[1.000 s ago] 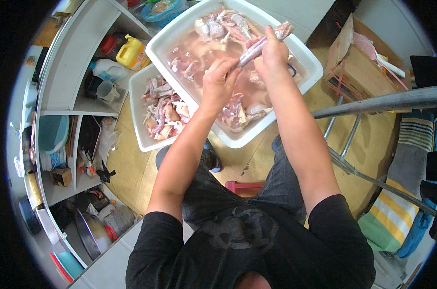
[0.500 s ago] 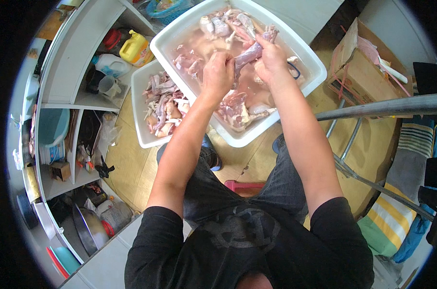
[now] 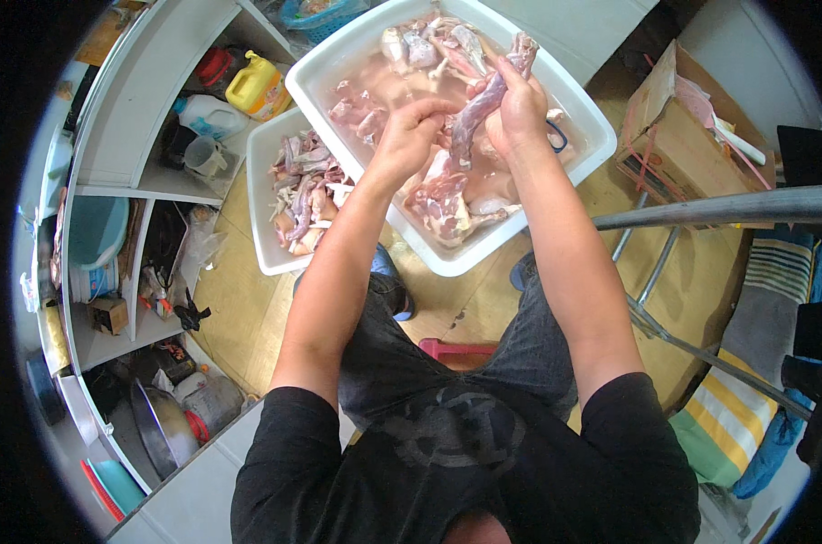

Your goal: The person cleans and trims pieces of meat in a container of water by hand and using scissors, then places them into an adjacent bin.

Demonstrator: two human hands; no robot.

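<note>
A long, purplish-pink poultry neck (image 3: 473, 118) hangs slantwise over the large white tub (image 3: 445, 266). My right hand (image 3: 520, 111) is wrapped round its upper part, with the knobby end sticking out past the fingers. Close by on the left, my left hand (image 3: 411, 136) has its fingers curled in against the neck's side; whatever its fingertips pinch is hidden. Cloudy pink water fills the tub, with several raw poultry pieces (image 3: 443, 204) lying in it. A dark blue loop (image 3: 557, 136) shows in the water beside my right wrist.
A second white tub (image 3: 259, 227), holding skinned-looking poultry parts (image 3: 304, 195), stands lower left of the first. Shelves with a yellow jug (image 3: 256, 88) line the left. On the right are a cardboard box (image 3: 651, 136) and a metal rail (image 3: 719, 207). Between my legs is a red stool (image 3: 456, 352).
The neck has swung more upright, its lower end now pointing down. My left hand's fingers have shifted slightly right and reach further toward it. The right hand has turned a little.
</note>
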